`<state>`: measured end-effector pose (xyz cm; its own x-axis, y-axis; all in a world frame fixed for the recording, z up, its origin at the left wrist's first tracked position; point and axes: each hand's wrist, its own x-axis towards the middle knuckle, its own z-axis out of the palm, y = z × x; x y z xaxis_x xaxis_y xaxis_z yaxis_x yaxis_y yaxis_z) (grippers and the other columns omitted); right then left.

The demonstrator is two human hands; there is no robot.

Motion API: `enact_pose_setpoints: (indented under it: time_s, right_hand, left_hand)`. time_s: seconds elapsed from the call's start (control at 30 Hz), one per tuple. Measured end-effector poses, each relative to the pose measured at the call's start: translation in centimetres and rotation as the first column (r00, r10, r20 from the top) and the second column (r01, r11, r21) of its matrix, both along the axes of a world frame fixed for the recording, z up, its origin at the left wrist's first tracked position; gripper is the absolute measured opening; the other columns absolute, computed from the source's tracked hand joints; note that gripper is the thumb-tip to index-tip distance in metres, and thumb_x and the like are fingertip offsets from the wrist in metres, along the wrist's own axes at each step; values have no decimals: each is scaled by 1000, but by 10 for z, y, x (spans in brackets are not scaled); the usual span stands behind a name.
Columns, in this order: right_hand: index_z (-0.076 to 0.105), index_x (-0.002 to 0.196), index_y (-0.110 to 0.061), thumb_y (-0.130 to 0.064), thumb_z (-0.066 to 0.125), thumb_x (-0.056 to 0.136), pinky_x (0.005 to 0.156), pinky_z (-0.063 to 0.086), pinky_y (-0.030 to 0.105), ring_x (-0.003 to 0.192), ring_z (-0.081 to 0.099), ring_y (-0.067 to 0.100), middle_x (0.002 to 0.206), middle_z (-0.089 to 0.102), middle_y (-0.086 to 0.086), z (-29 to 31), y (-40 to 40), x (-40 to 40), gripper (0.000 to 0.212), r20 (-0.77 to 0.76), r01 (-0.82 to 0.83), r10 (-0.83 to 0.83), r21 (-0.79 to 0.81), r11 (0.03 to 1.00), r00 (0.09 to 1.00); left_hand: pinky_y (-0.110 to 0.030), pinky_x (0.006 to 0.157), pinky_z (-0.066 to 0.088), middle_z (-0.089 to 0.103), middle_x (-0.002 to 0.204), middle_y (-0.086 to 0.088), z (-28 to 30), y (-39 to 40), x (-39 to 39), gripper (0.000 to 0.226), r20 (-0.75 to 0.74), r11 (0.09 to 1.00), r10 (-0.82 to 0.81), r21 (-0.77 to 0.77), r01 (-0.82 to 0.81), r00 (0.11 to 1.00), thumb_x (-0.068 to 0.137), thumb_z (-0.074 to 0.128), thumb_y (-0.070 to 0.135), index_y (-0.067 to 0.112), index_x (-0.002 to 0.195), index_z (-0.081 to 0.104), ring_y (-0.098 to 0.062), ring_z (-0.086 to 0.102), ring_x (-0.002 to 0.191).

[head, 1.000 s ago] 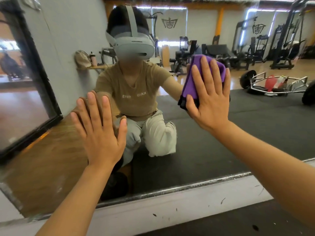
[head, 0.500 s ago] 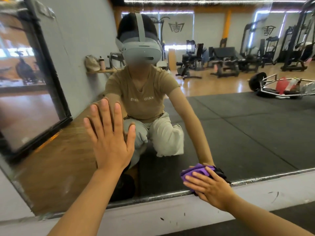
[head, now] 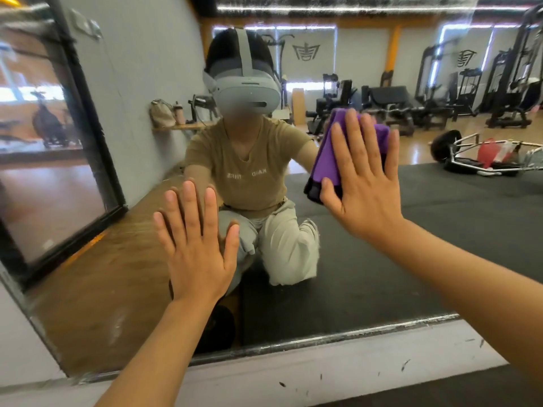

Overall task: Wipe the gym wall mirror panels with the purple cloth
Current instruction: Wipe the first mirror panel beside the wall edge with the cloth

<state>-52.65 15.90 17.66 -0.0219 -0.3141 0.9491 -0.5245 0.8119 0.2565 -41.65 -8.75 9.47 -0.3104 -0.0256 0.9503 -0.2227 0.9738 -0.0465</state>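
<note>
The wall mirror panel (head: 411, 259) fills most of the view and reflects me kneeling in front of it. My right hand (head: 363, 183) lies flat with straight, spread fingers on the folded purple cloth (head: 329, 160), pressing it against the glass at the height of my reflected shoulder. My left hand (head: 197, 245) rests flat on the mirror lower down and to the left, fingers spread, holding nothing. Most of the cloth is hidden under my right palm.
A white wall base (head: 293, 374) runs under the mirror's lower edge (head: 338, 337), with dark floor mat (head: 440, 395) below. The mirror's left edge (head: 17, 292) slants up. Gym machines, a trap bar and a framed mirror appear only as reflections.
My right hand swept the cloth down to the mirror's bottom edge, then back up to shoulder height. My left hand stayed flat on the glass.
</note>
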Motion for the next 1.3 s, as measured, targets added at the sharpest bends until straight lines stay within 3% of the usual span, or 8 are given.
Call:
enact_pose_setpoints:
  time_s: [0.17,0.3,0.5,0.67,0.8,1.0,1.17,1.3]
  right_hand:
    - [28,156,-3,-33,37,98,125,2,50,150,24,37,161,30,22,3,-11,-2,66,-20,-13,11,-91,996,1000]
    - [27,156,-9,-45,36,101,124,5,54,149,23,38,161,27,20,-21,-16,-3,66,-22,-45,44,-89,995,999]
    - [19,161,-18,-53,44,100,125,4,53,156,10,27,170,9,8,-126,-2,-5,75,-38,-46,52,138,989,998]
    - [4,163,-18,-41,15,110,126,-5,49,157,-1,26,170,-2,7,-240,27,-6,59,-52,108,-95,560,822,994]
    - [-3,162,-16,-33,2,111,126,-8,45,157,-5,24,170,-8,5,-283,37,1,55,-3,114,-151,669,735,988]
    - [-3,163,-18,-31,0,110,126,-10,42,157,-3,18,170,-7,0,-227,40,-1,54,3,27,-45,770,637,999]
    - [15,162,-22,-45,32,106,125,3,46,156,7,20,169,8,2,-74,-4,1,64,-67,-58,102,477,877,993]
    - [26,159,-17,-47,40,106,125,4,49,153,18,26,164,20,7,-1,-30,7,63,-62,-35,44,143,989,997]
  left_hand:
    - [-54,124,-1,0,166,-13,-1,0,0,72,-4,1000,-19,3,19,1000,106,38,45,13,161,3,-35,0,153]
    - [-53,124,-2,5,166,-16,-1,-2,-1,72,-8,999,-35,2,35,999,106,38,45,12,160,4,-33,-3,153]
    - [-54,124,-1,14,164,-24,-2,-2,-3,70,-28,1000,-27,6,27,999,107,37,44,10,160,6,-32,-4,153]
    - [-54,124,0,15,163,-24,-3,-2,-5,69,-39,1000,-23,-9,23,999,107,35,45,11,159,4,-38,3,153]
    - [-54,124,-1,16,163,-25,-3,-2,-5,69,-38,1000,0,-20,-1,999,107,36,44,10,159,6,-44,10,150]
    - [-54,124,0,12,163,-22,0,-1,-3,73,-33,1000,-15,-9,14,999,106,40,43,13,159,2,-34,-1,152]
    - [-54,124,0,13,164,-22,1,-1,0,73,-2,1000,-19,11,19,1000,106,41,43,12,160,3,-33,-3,153]
    - [-51,125,-1,5,167,-15,3,-3,8,70,41,998,-55,27,54,998,106,39,42,14,161,6,-31,-3,154]
